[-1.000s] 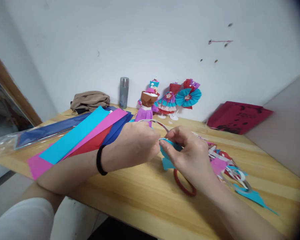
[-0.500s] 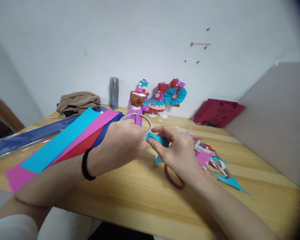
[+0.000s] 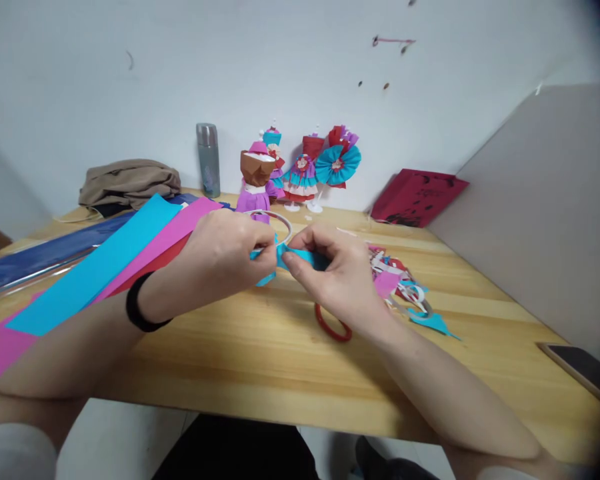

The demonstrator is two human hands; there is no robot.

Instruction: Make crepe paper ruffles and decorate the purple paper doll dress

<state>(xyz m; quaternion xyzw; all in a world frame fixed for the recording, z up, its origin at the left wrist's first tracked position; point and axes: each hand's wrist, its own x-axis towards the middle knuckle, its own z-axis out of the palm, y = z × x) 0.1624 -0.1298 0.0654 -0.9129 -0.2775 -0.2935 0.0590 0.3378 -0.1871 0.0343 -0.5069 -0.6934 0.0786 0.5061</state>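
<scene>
A strip of turquoise crepe paper [image 3: 282, 256] is stretched between my two hands, just above the table. My left hand [image 3: 215, 257], with a black band at the wrist, is closed and pinches one end, where some of the paper hangs below the fingers. Thumb and fingers of my right hand [image 3: 337, 273] are pressed together on the other part. A thin white ring like a tape roll [image 3: 289, 227] shows behind my left fingers; whether that hand holds it is unclear. Below my right hand lies a red loop [image 3: 325, 325], partly hidden.
Long crepe paper sheets [image 3: 95, 267] lie at the left near a brown cloth [image 3: 130, 183]. A flask [image 3: 209, 160] and small paper-dressed stands [image 3: 300, 177] line the wall. Paper scraps [image 3: 400, 280], a crimson bag [image 3: 420, 197] and a phone [image 3: 585, 370] are at the right.
My view has shifted, so everything appears higher and further left. More turquoise paper now shows at my left fingers, and the white ring sits further behind that hand.
</scene>
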